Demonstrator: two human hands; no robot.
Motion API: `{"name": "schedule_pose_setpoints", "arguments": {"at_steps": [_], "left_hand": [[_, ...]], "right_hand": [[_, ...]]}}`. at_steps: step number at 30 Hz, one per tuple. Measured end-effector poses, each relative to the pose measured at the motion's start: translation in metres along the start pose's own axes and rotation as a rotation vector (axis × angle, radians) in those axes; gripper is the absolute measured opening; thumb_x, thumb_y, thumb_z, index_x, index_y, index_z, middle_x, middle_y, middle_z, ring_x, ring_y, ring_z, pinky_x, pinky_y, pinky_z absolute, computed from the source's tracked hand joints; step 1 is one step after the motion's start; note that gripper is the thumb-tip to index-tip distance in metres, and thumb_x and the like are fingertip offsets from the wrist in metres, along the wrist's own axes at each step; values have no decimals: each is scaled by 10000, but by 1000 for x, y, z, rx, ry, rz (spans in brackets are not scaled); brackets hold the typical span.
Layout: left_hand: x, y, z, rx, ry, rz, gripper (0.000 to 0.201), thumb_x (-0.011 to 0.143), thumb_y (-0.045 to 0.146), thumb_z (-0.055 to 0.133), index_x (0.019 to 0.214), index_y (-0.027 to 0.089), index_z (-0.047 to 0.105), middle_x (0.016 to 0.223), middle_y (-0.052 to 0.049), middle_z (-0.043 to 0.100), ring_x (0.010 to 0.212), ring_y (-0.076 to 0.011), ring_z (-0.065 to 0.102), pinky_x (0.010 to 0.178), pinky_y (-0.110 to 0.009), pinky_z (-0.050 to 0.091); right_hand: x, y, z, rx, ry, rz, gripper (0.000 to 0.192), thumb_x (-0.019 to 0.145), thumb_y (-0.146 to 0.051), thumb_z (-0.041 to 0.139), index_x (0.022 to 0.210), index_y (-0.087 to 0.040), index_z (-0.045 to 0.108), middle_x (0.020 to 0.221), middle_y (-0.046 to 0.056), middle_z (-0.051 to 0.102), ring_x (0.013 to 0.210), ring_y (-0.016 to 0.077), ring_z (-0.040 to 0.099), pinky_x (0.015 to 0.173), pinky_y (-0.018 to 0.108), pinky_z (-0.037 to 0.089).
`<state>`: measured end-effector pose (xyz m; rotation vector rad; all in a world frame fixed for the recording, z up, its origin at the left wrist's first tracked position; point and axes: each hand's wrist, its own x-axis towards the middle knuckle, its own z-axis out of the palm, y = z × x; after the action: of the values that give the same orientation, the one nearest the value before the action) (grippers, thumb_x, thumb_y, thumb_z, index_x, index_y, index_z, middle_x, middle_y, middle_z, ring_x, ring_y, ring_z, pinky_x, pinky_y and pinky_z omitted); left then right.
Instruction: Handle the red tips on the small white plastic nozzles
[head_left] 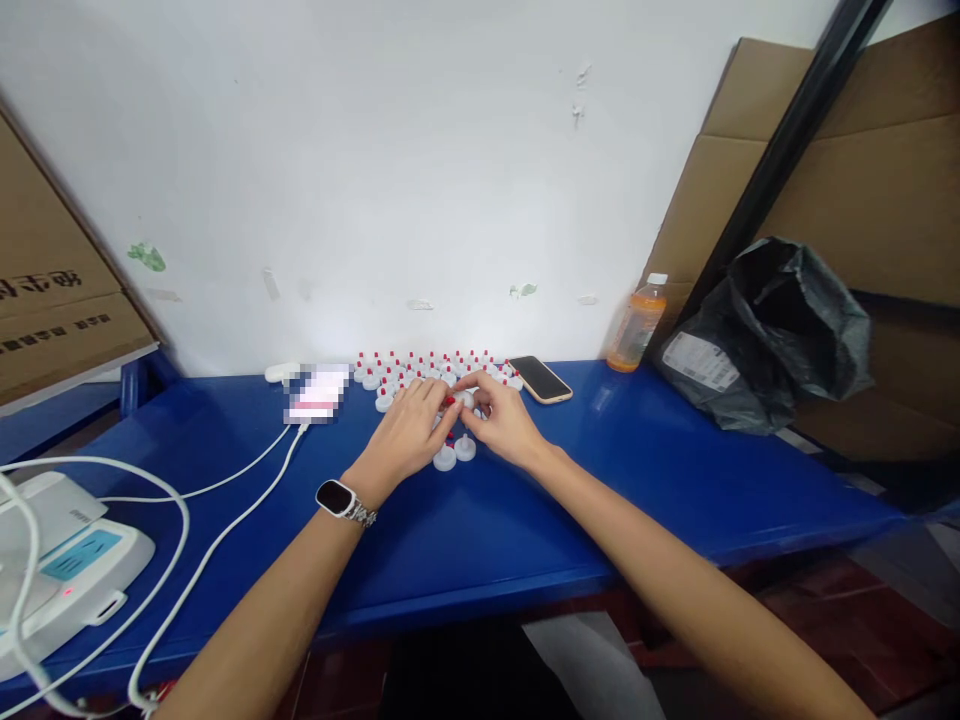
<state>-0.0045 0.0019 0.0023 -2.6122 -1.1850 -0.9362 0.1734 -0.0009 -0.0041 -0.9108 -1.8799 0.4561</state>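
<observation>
**Round white cap (466, 399) held over a glossy blue desk (675, 480)**

We see a smooth, rounded white piece, apparently plastic, with a small red tip (450, 400). It sits between our two hands, just above the desk's shiny painted surface. The right hand (501, 418) has its grip clamped on the cap, thumb below and index finger above. The left hand (411, 425) brings its fingers and thumb in at the red tip; we cannot tell whether that grip is tight or merely touching, since the fingers hide part of the piece.

Just below the fingertips, two loose caps (445, 459) stand on the desk, squat discs with ribbed-looking edges and narrow nozzles. Behind the hands, a crowd of similar red-tipped caps (372, 380) stands close together, near the matte white wall (450, 180). A flat phone (540, 380) with a dark, glassy screen lies just right of them. Farther right we find a clear bottle (637, 325) of orange liquid and a crumpled black plastic bag (776, 340).
</observation>
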Motion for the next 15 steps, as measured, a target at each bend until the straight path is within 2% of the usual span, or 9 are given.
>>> {"name": "schedule_pose_setpoints", "arguments": {"at_steps": [4, 7, 11, 12, 13, 15], "left_hand": [[0, 1, 2, 144, -3, 45, 263, 1040, 295, 295, 950, 184, 516, 929, -81, 576, 853, -231, 509, 775, -385, 414], [2, 2, -3, 85, 16, 66, 260, 1038, 276, 298, 879, 201, 489, 877, -62, 561, 830, -222, 497, 771, -377, 408], [3, -2, -14, -154, 201, -149, 332, 1053, 322, 243, 778, 220, 397, 752, -17, 490, 731, -188, 477, 712, -346, 405], [2, -4, -15, -173, 211, -188, 346, 1053, 348, 246, 766, 220, 390, 744, -13, 484, 726, -187, 472, 710, -347, 403], [2, -7, -15, -175, 175, -184, 355, 1051, 370, 258, 762, 218, 400, 745, -13, 488, 743, -191, 473, 726, -353, 404], [1, -13, -11, -165, 26, -100, 359, 1041, 391, 293, 782, 211, 465, 796, -27, 534, 802, -203, 487, 777, -373, 412]], "right_hand": [[-3, -5, 7, 32, 12, -2, 189, 853, -229, 538, 1041, -217, 537, 612, -76, 499, 538, 118, 452, 594, 251, 389], [-3, -6, 4, 10, 13, -36, 184, 853, -236, 538, 1035, -216, 529, 676, -52, 537, 582, 128, 479, 628, 260, 407], [2, 5, -12, -104, 154, 17, 170, 840, -240, 547, 1006, -207, 558, 816, 4, 620, 654, 146, 523, 662, 276, 415], [3, 9, -17, -130, 198, 47, 174, 839, -247, 554, 1007, -205, 572, 835, 12, 635, 666, 152, 531, 669, 280, 416], [4, 13, -22, -151, 231, 75, 179, 839, -256, 562, 1008, -204, 588, 848, 18, 648, 679, 158, 540, 681, 286, 419], [5, 20, -27, -176, 258, 115, 181, 847, -279, 571, 1002, -205, 629, 874, 25, 674, 719, 173, 563, 723, 301, 433]]}}
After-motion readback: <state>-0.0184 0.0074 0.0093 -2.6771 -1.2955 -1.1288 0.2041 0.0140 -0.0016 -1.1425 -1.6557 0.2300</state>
